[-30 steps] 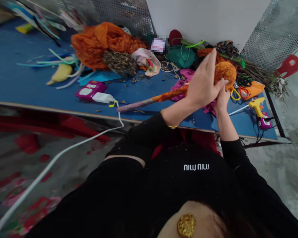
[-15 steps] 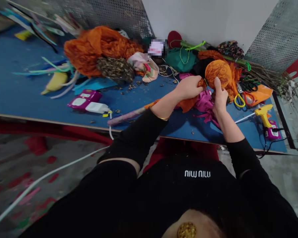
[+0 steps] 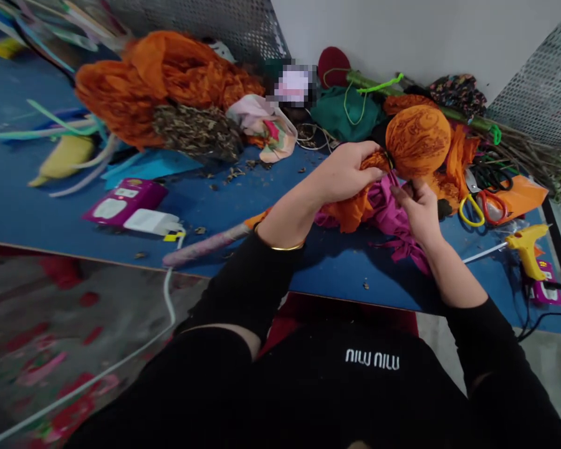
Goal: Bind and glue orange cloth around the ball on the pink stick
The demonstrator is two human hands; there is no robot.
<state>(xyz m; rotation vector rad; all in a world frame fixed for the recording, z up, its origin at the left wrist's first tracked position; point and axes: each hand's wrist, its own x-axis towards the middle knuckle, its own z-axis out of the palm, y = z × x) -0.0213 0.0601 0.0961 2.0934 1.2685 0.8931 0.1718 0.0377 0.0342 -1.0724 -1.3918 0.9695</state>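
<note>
A round orange ball (image 3: 418, 140) wrapped in patterned cloth stands out beyond my hands, its cloth gathered at a neck below. My left hand (image 3: 348, 171) is closed round the gathered orange cloth (image 3: 353, 215) beside that neck. Just under the ball, the thumb and fingers of my right hand (image 3: 421, 209) are pinched together; what lies between them is too small to make out. Magenta cloth strips (image 3: 393, 215) hang between the two hands and onto the table. A wrapped stick (image 3: 210, 243) with an orange end lies partly hidden behind my left forearm.
Scissors (image 3: 472, 209) and a yellow glue gun (image 3: 528, 246) lie on the right of the blue table (image 3: 331, 268). Crumpled orange cloth (image 3: 163, 81), a bag of dried leaves (image 3: 199, 134) and a purple box (image 3: 126, 202) are on the left. A white cable (image 3: 168, 299) hangs off the front edge.
My right thumb has come off the ball's face, and that hand has dropped to pinch beneath it. My left hand keeps its hold on the cloth. The view has shifted closer.
</note>
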